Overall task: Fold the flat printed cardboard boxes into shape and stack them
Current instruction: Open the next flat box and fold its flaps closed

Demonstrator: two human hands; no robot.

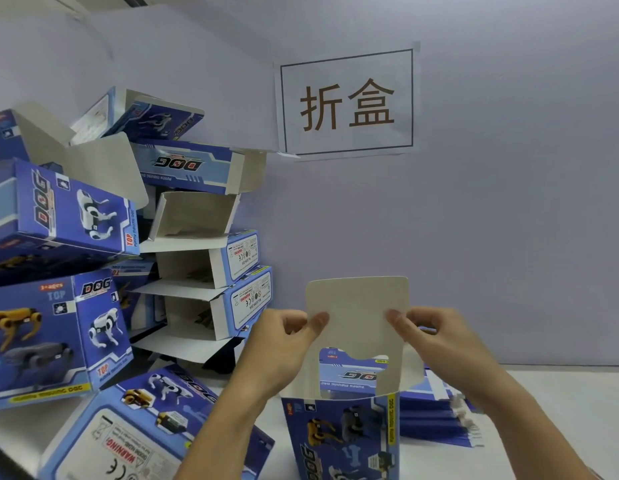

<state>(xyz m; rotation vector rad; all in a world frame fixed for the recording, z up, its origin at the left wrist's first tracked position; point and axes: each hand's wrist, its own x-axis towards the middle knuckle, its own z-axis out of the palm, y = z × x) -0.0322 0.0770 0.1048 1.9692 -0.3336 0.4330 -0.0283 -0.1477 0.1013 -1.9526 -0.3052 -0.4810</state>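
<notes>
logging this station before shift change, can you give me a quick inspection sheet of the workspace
surface: white table, partly covered.
job's things: upright box, top flap raised; flat blanks behind it on the right.
clutter: folded boxes piled unevenly on the left, several tilted, flaps open.
grippers: left hand and right hand pinch the flap's side edges.
cables: nothing seen.
surroundings: pale wall, paper sign taped up.

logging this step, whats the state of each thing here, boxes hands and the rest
box in hand: upright, top open
top flap: raised, pinched at both edges
left hand: pinching flap
right hand: pinching flap
folded boxes: piled unevenly, several flaps open
flat boxes: stacked, unfolded
paper sign: on the wall
</notes>
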